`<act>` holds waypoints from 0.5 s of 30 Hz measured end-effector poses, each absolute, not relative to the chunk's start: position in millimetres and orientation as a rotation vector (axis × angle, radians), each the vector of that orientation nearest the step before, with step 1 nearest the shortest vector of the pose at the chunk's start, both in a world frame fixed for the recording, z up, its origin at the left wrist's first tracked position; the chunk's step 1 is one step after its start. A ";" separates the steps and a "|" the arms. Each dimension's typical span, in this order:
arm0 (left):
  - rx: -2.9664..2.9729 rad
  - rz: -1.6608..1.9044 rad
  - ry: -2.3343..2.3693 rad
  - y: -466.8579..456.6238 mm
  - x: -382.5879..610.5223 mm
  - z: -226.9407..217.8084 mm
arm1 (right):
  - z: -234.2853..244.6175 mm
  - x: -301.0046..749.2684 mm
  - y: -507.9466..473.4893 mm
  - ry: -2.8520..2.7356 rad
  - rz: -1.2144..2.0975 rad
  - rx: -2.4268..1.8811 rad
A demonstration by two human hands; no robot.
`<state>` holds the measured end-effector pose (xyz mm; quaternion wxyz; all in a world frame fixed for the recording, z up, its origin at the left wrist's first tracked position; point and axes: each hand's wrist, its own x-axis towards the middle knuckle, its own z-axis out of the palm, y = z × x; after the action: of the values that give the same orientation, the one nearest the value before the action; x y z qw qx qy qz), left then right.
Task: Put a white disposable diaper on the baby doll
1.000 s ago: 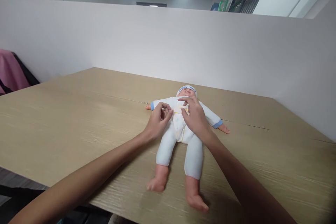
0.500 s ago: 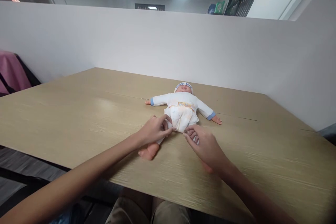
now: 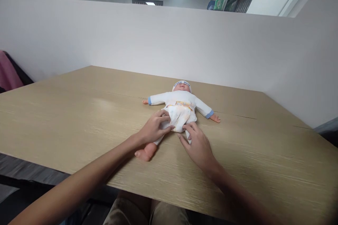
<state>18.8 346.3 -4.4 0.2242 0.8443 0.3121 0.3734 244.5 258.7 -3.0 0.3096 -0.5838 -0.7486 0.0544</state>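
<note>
A baby doll (image 3: 183, 95) in a white top with blue cuffs and a lettered headband lies on its back, arms spread, feet toward me. A white diaper (image 3: 180, 116) with a printed waistband covers its hips. My left hand (image 3: 156, 126) is closed at the diaper's leg edge on the left, thumb and curled fingers on the material. On the other side my right hand (image 3: 197, 144) rests over the doll's leg, thumb and fingers apart, fingertips touching the diaper's lower edge. One bare foot (image 3: 146, 152) shows below my left wrist; the other is hidden behind my right hand.
The doll lies on a wide wood-toned table (image 3: 105, 112) with thin seams. Behind it stands a white partition wall (image 3: 169, 38). A pink cloth (image 3: 9, 72) hangs on a chair at the far left. My knees are below the table's near edge.
My right hand's thumb and fingers have parted from a pinch at the diaper's lower edge. My left hand stays at the left leg edge. The whole view has shifted slightly.
</note>
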 end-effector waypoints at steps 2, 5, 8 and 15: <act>2.311 1.029 0.842 345.3 18.8 -3.1 | -3.9 244.5 257.5 -1.965 0.171 -1.527; 2.314 1.010 0.852 343.3 19.3 -0.3 | -5.1 243.3 256.4 -1.958 0.185 -1.505; 2.333 0.948 0.855 343.6 20.1 2.2 | -5.7 241.9 256.7 -1.964 0.182 -1.499; 2.229 0.935 0.940 349.1 23.0 -4.2 | -6.7 241.0 261.6 -1.870 0.206 -1.557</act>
<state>23.0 349.1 -4.2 0.2706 0.8274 0.3489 0.3470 241.0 261.6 -6.7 0.3429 -0.5990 -0.7193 0.0792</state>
